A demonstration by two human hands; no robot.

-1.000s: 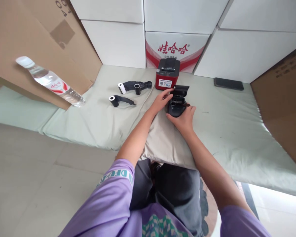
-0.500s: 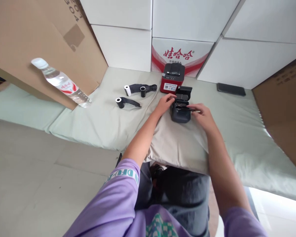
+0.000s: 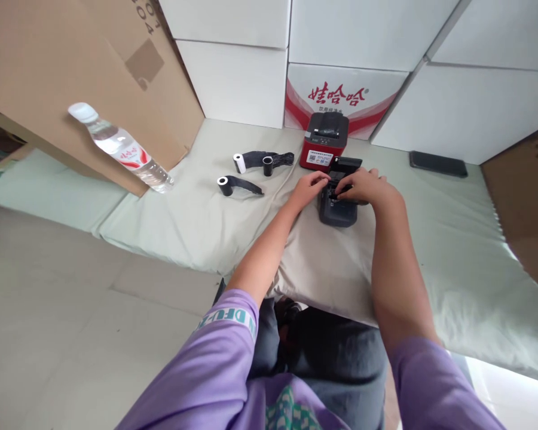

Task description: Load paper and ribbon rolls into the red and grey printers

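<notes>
A small black portable printer (image 3: 338, 215) stands on the cloth-covered surface with its lid (image 3: 347, 162) raised. My left hand (image 3: 311, 189) is closed at the printer's left edge near the hinge, thumb and fingertips against it. My right hand (image 3: 370, 186) reaches over from the right, its bent fingertips inside the open compartment. Whatever those fingers pinch is hidden by the hand. Something thin and dark shows under the right palm, beside the printer. Right behind the lid stands a red and black printer (image 3: 325, 140) with a white label.
Left of the hands lie black paper rolls (image 3: 225, 186) with loose tails and a small black roll (image 3: 268, 166). A water bottle (image 3: 125, 149) leans on a cardboard carton (image 3: 94, 77). A black phone (image 3: 438, 163) lies at right. White boxes (image 3: 347, 36) line the back.
My right hand has moved from the printer's right side to over it, fingertips now in the compartment. My left hand stays at the left edge. The whole view has shifted slightly.
</notes>
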